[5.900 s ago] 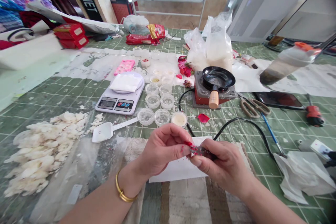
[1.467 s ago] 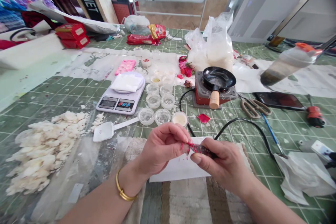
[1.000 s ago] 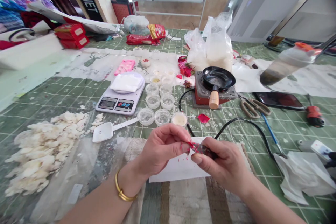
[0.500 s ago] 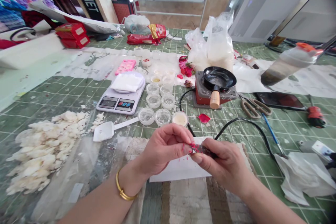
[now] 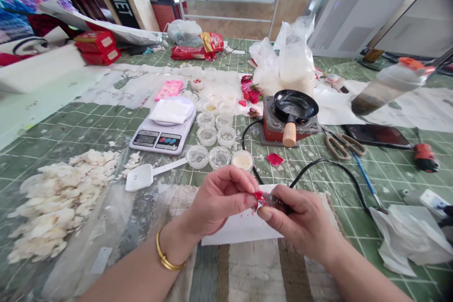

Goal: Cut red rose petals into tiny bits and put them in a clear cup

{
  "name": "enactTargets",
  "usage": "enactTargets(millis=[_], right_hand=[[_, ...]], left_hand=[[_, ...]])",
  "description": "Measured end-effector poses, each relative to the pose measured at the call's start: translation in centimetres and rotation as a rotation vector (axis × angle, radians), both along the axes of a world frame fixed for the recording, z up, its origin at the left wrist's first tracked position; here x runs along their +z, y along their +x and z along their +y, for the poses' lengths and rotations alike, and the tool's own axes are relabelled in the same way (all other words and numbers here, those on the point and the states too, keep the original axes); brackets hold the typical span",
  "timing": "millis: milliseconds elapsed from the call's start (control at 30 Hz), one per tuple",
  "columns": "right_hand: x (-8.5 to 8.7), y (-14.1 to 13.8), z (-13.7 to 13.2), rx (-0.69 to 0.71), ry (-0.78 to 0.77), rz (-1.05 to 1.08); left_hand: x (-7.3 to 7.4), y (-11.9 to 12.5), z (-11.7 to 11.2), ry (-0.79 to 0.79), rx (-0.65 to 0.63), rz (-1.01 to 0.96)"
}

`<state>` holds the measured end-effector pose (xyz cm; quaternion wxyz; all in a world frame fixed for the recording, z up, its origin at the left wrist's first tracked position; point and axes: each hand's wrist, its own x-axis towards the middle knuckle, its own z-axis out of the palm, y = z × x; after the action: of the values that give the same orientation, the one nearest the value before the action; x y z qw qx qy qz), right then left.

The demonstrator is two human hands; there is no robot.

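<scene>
pinching red petal bits point(image 5: 259, 195) btwn thumb & fingertips of l hand point(image 5: 221, 200), nearly closed, just above white paper point(image 5: 244, 226). gripping dark tool point(image 5: 279, 204) in curled r hand point(image 5: 304, 217), also above paper, w/ petal bits against its visible end; mostly hidden by r fingers, so can't tell exact type. covering part of paper w/ both hands; under paper, striped cloth point(image 5: 253, 269). just beyond paper: cream-filled cup point(image 5: 242, 160), clear cups point(image 5: 197, 156), loose red petal point(image 5: 274, 159), & black cord point(image 5: 320, 160) curving off to r. further beyond paper: scale point(image 5: 163, 127) to l, small black pan point(image 5: 296, 105) on stove point(image 5: 272, 132) to r. l of paper: white scoop point(image 5: 139, 177), then pile of white pcs point(image 5: 63, 198) well apart. r of paper: blue brush point(image 5: 364, 174), crumpled tissue point(image 5: 414, 236); beyond & r, scissors point(image 5: 339, 145) near phone point(image 5: 378, 135).
</scene>
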<state>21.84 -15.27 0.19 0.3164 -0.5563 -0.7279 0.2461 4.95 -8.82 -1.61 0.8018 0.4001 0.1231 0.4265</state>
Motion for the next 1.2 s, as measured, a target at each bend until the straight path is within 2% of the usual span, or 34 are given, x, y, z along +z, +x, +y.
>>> enactTargets(millis=[467, 700, 867, 1200], right_hand=[[0.4, -0.08, 0.05, 0.013, -0.03, 0.018], [0.24, -0.06, 0.03, -0.019, -0.032, 0.005], [0.21, 0.0, 0.13, 0.013, -0.015, 0.0], [0.48, -0.12, 0.25, -0.007, 0.008, -0.004]], left_hand=[[-0.14, -0.06, -0.14, -0.024, -0.033, 0.053], [-0.14, -0.01, -0.03, 0.004, 0.017, 0.034], [-0.21, -0.04, 0.03, 0.025, 0.003, 0.032], [-0.18, -0.06, -0.02, 0.024, -0.001, 0.03]])
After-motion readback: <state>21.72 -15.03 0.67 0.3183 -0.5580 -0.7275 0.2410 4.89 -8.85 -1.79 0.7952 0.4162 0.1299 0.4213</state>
